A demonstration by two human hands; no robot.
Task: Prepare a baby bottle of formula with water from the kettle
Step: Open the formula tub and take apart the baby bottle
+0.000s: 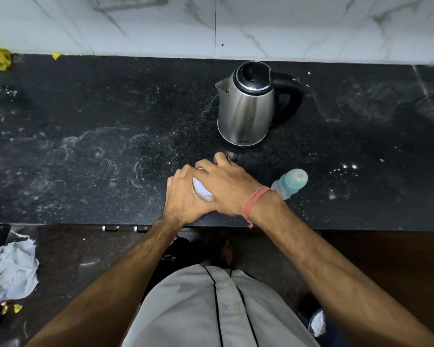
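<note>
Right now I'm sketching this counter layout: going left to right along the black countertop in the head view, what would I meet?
Yellow scraps → left hand gripping the white-lidded jar → right hand on the lid → baby bottle. The steel kettle stands farther back, above the right hand.

Dim, perhaps overhead-lit, edges warped

Crumpled paper [11,269] lies below the black counter [85,146].

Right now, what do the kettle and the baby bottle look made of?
Kettle: brushed stainless steel body, by its dull streaked reflections; lid and handle look like glossy black plastic. Baby bottle: probably plastic, with a clear body and a cloudy teal cap.
</note>
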